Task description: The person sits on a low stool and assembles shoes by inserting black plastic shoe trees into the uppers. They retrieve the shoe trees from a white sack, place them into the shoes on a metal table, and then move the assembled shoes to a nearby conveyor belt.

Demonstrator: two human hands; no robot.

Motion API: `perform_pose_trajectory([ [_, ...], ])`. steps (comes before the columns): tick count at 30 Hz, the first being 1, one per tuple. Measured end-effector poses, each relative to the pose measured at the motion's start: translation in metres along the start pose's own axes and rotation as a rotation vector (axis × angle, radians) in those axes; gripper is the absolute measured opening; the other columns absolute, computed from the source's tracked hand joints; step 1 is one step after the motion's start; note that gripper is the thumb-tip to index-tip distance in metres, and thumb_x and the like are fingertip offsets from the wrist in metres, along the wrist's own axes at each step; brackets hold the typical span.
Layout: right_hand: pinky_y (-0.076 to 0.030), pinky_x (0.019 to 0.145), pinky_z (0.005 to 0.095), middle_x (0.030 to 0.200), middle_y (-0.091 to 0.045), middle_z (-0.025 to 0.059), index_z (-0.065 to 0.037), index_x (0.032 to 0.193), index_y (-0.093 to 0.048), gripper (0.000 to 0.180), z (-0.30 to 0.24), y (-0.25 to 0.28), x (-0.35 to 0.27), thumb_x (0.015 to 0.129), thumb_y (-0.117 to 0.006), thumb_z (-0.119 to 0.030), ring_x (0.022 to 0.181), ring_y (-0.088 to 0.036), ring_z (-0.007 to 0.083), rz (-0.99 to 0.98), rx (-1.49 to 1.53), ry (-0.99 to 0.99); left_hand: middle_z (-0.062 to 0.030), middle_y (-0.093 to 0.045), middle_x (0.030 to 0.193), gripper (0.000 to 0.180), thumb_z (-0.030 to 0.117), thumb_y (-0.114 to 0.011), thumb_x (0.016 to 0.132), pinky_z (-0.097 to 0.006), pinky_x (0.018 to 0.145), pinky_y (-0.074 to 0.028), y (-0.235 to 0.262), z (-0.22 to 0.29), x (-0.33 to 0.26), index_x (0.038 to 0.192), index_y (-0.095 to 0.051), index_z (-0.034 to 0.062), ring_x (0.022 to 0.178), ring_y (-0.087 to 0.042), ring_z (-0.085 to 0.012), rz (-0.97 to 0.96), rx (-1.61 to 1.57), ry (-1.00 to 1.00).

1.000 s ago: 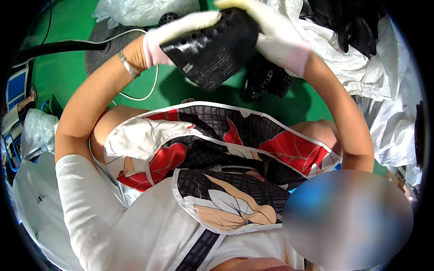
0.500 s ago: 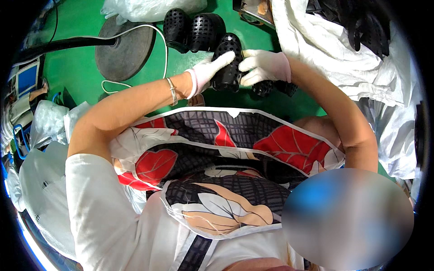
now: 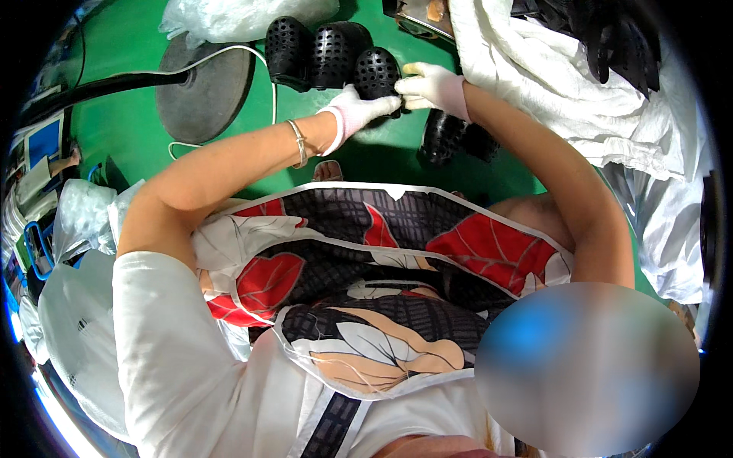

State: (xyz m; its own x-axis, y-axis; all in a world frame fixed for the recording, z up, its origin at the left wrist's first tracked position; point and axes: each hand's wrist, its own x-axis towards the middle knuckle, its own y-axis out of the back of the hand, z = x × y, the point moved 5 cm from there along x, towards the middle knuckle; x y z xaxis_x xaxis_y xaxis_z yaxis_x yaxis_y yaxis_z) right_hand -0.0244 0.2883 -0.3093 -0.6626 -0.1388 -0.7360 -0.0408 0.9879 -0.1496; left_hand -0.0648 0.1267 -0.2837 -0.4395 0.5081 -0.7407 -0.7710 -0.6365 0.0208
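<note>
Both my hands wear white gloves with pink cuffs. Between them is a black perforated clog (image 3: 376,70), its rounded, hole-covered end pointing away from me. My left hand (image 3: 357,111) grips its near end, with the thumb side across it. At its right edge, the fingers of my right hand (image 3: 429,88) bend in against it; part of their contact is hidden. Two more black clogs, one at the far left (image 3: 289,52) and one in the middle (image 3: 334,55), stand beside it in a row. Below my right wrist are further black perforated pieces (image 3: 443,137), partly covered by my forearm.
A round grey base (image 3: 202,95) with a black pole and a white cable (image 3: 274,91) lies left on the green floor (image 3: 252,153). Plastic bags (image 3: 244,14) sit at the back. White cloth (image 3: 527,84) and black items (image 3: 611,46) are on the right.
My hands have moved the clog away from me and slightly left, up beside the other two. The pieces below my right wrist are now less covered.
</note>
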Motion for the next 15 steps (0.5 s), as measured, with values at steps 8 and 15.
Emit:
perform_pose_trajectory([
  [8,-0.039,0.057,0.021,0.074,-0.046,0.0005,0.001,0.119,-0.051,0.034,-0.037,0.028,-0.05,0.091,-0.055,-0.018,0.063,-0.044,0.0082,-0.149,-0.217,0.084,-0.0294,-0.054,0.121,0.091,0.048,-0.074,0.07,-0.036,0.096,-0.045,0.008,0.022,0.008,0.125,-0.035,-0.0128,0.111,-0.057,-0.0344,0.195,0.636,0.0],
  [15,-0.056,0.056,0.0323,0.08,-0.064,0.0175,0.011,0.089,-0.057,0.04,0.011,0.025,-0.114,0.085,-0.059,-0.029,0.069,-0.068,0.0242,-0.143,-0.532,-0.311,-0.0318,-0.053,0.12,0.1,0.054,-0.065,0.076,-0.038,0.097,-0.044,0.006,0.037,0.006,0.136,-0.022,-0.0132,0.113,-0.055,-0.0393,0.24,0.832,-0.114],
])
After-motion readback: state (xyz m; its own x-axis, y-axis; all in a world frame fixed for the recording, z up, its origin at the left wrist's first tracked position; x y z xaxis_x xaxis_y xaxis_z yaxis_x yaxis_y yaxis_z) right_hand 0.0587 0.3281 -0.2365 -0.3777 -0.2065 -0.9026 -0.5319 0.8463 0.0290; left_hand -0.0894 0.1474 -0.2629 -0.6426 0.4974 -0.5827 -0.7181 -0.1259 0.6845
